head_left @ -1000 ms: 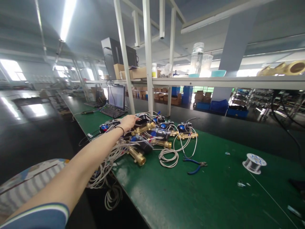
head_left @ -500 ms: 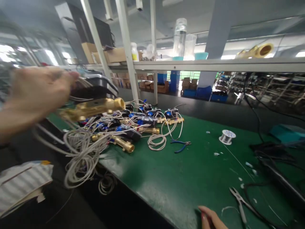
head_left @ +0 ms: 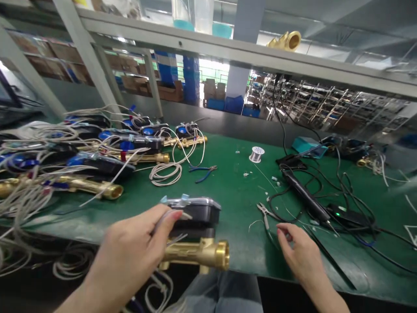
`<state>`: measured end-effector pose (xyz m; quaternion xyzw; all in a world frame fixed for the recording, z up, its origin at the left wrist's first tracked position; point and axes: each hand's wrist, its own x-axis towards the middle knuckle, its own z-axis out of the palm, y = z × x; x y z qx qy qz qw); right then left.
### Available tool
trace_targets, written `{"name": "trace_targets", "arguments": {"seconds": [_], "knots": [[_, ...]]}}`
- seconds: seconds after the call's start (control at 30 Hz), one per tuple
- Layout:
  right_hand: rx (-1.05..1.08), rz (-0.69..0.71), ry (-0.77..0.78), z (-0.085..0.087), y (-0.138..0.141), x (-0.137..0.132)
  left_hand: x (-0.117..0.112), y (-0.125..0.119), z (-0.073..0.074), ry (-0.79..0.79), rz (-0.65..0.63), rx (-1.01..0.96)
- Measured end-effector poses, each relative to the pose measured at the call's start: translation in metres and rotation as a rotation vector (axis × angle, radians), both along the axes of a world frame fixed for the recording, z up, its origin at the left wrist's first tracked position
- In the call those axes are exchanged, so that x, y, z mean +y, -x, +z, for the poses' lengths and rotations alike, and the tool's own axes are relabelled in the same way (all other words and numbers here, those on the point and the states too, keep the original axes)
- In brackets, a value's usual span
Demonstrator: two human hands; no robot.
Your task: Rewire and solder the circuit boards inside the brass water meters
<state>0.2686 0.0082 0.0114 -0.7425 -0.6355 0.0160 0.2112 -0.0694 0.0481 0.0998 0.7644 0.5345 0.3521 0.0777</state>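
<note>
My left hand (head_left: 137, 243) is closed on a water meter (head_left: 198, 254) with a brass pipe body and black top housing. Its fingers pinch near the housing and pale cable ends, holding it above the front bench edge. My right hand (head_left: 299, 252) rests low over the green bench, loosely curled, with a gap between thumb and forefinger and nothing visible in it. Just left of its fingertips lie grey-handled pliers (head_left: 265, 217). Blue-handled cutters (head_left: 204, 173) lie farther back, beside a spool of solder wire (head_left: 257, 154).
More meters (head_left: 97, 187) with coiled cables crowd the bench's left side. A black soldering iron (head_left: 306, 195) and tangled cords lie at right, near a teal box (head_left: 309, 148). A shelf rail (head_left: 202, 39) crosses above, bearing a brass fitting (head_left: 286, 41).
My left hand has carried the meter from the far left to front centre and lowered it. My right hand now shows more fully, beside the pliers. The view has turned right and downward.
</note>
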Motion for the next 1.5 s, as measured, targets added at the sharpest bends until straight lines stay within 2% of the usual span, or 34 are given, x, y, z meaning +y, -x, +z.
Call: {"name": "trace_targets", "arguments": {"seconds": [0.1,0.23,0.37,0.5,0.57,0.63,0.73,0.77,0.83,0.9,1.07,1.27,1.4,1.5], "knots": [[-0.102,-0.063,0.24,0.004,0.002,0.018,0.004,-0.039,-0.019,-0.045,-0.038,0.075],[-0.129,-0.141,0.355,0.01,0.016,0.045,-0.003,-0.07,-0.039,-0.107,-0.049,0.199],[-0.105,-0.164,0.4,0.015,0.025,0.057,-0.019,-0.072,-0.051,-0.117,-0.081,0.157],[-0.049,-0.163,0.341,0.026,0.024,0.055,-0.032,-0.059,-0.059,-0.045,-0.147,-0.001],[0.018,-0.164,0.256,0.035,0.021,0.054,-0.033,-0.052,-0.058,-0.03,-0.147,-0.06],[0.198,-0.167,0.082,0.043,0.016,0.055,-0.028,-0.045,-0.053,-0.051,-0.103,-0.101],[0.77,-0.168,-0.215,0.054,0.01,0.062,-0.008,-0.036,-0.039,-0.094,-0.01,-0.107],[0.982,-0.158,-0.24,0.057,0.009,0.065,0.0,-0.035,-0.034,-0.089,-0.011,-0.092],[1.331,-0.139,-0.176,0.062,0.008,0.07,0.018,-0.033,-0.026,-0.051,-0.08,-0.04],[1.514,-0.108,-0.037,0.066,0.01,0.069,0.033,-0.033,-0.023,-0.001,-0.186,0.028],[1.651,0.064,0.213,0.067,0.021,0.053,0.053,-0.028,-0.023,0.046,-0.386,0.182],[1.673,0.342,0.439,0.068,0.035,0.045,0.059,-0.014,-0.025,0.215,-0.418,0.007],[1.61,0.339,0.419,0.066,0.038,0.049,0.059,-0.013,-0.027,0.249,-0.42,-0.056],[1.541,0.312,0.409,0.065,0.04,0.052,0.057,-0.013,-0.022,0.264,-0.444,-0.067]]}}
